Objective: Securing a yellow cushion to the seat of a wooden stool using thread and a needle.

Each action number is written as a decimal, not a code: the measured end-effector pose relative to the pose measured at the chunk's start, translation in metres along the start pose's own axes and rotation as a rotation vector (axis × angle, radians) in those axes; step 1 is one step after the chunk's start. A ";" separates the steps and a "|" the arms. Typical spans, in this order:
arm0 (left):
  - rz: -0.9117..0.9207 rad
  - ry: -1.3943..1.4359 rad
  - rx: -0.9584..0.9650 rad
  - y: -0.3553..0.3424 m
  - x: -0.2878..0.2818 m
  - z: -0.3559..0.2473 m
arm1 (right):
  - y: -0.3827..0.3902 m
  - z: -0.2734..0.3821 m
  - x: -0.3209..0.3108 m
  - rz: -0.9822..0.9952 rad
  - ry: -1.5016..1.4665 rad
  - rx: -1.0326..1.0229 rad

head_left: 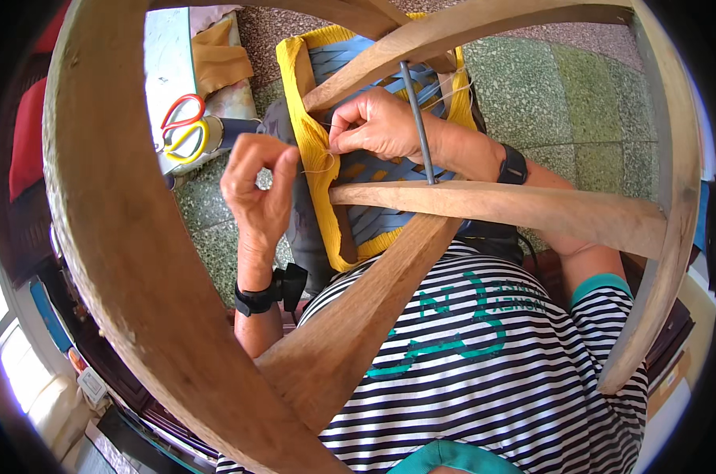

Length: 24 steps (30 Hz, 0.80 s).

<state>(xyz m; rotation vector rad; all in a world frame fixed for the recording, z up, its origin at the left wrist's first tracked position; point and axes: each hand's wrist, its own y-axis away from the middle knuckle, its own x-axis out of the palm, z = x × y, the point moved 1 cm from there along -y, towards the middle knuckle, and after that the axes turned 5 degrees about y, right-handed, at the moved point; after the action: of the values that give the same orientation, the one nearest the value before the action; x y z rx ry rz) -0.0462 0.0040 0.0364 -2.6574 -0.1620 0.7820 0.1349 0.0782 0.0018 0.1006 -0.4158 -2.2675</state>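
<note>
An upturned wooden chair frame (pixel 500 207) surrounds my arms. Its seat has blue woven webbing (pixel 373 225) and yellow ribbed fabric (pixel 309 130) wrapped round the edges. My right hand (pixel 381 126) reaches between the wooden parts, thumb and forefinger pinched together at the left yellow edge. Left of that edge, my left hand (pixel 259 186) is raised with its fingers curled and thumb against forefinger. A fine pale thread (pixel 318 169) loops between the fingertips of both hands. Whether a needle is among them is too small to see.
Scissors (pixel 184 130) with red and yellow handles lie at the left on a light surface (pixel 168 55), near tan cloth (pixel 219 59). A dark metal rod (pixel 417 122) crosses the frame beside my right wrist. Loose threads (pixel 460 83) hang at the seat's far right corner. Speckled tiles (pixel 531 95) cover the floor.
</note>
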 end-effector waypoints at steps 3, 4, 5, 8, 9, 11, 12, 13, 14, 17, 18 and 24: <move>0.060 0.047 -0.098 -0.004 0.004 0.000 | 0.001 0.002 -0.002 -0.026 0.018 0.067; 0.158 0.062 -0.094 -0.006 0.006 0.001 | -0.001 -0.001 -0.002 -0.035 0.001 0.040; 0.156 0.061 -0.094 -0.005 0.007 0.000 | -0.002 -0.002 -0.002 -0.041 -0.016 0.011; 0.201 0.074 -0.130 -0.003 0.010 0.002 | -0.001 0.001 -0.002 -0.036 -0.035 0.018; 0.198 0.079 -0.133 -0.003 0.010 0.003 | -0.001 -0.001 -0.002 -0.037 -0.033 0.019; 0.193 0.084 -0.136 -0.002 0.011 0.003 | -0.004 -0.003 -0.001 -0.085 -0.019 0.007; 0.192 0.092 -0.141 -0.002 0.011 0.003 | -0.004 -0.002 -0.001 -0.083 -0.018 0.006; 0.192 0.100 -0.146 -0.002 0.011 0.003 | -0.003 0.000 -0.001 -0.062 -0.039 0.035; 0.193 0.101 -0.145 -0.002 0.011 0.003 | -0.003 0.000 -0.002 -0.045 -0.060 0.066; 0.197 0.102 -0.158 -0.003 0.012 0.003 | -0.002 0.000 -0.003 -0.018 -0.066 0.077; 0.195 0.097 -0.150 -0.002 0.011 0.003 | -0.003 -0.001 -0.002 -0.017 -0.066 0.079; 0.200 0.051 -0.126 -0.004 0.010 0.000 | -0.004 -0.009 -0.005 0.076 -0.326 0.123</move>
<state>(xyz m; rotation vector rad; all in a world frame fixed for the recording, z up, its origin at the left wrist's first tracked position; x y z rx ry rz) -0.0380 0.0097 0.0332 -2.8419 0.0724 0.7871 0.1369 0.0817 -0.0079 -0.2224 -0.7177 -2.1855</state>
